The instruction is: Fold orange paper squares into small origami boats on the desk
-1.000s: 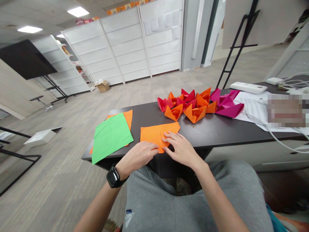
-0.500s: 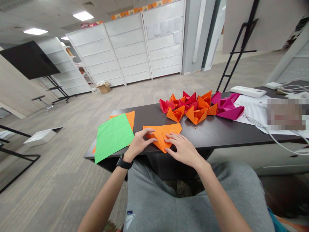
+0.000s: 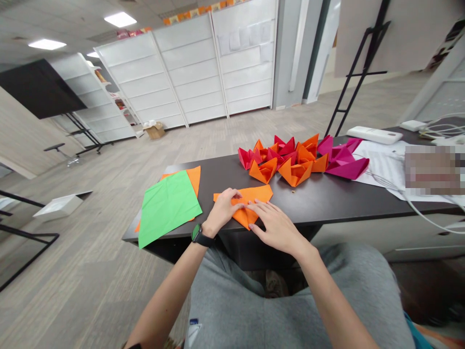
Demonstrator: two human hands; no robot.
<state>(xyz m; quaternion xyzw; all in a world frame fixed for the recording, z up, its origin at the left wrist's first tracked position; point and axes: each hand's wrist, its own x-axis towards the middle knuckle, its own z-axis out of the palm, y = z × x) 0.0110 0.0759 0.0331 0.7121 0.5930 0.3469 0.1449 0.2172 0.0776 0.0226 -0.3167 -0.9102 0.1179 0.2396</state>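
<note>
A folded sheet of orange paper point(image 3: 259, 193) lies near the table's front edge, its lower corner pointing toward me. My left hand point(image 3: 225, 209), with a black watch on the wrist, is over the paper's left half. Its thumb and fingers are bent together at a fold near the middle. My right hand point(image 3: 278, 224) rests on the right half with the fingers stretched out and the thumb by the lower corner. Left of my hands, a green paper sheet point(image 3: 169, 206) lies on top of orange sheets point(image 3: 195, 177). Part of the folded paper is hidden under my fingers.
Several folded paper boats in orange point(image 3: 295, 172), red and magenta point(image 3: 347, 165) stand together behind my right hand. Farther right on the dark table point(image 3: 363, 198) are printed papers, a white device point(image 3: 375, 134) and white cables. A black easel point(image 3: 345, 102) stands behind.
My left hand has moved right, toward the paper's middle, and its thumb and fingers have come closer together. My right hand stays in nearly the same place.
</note>
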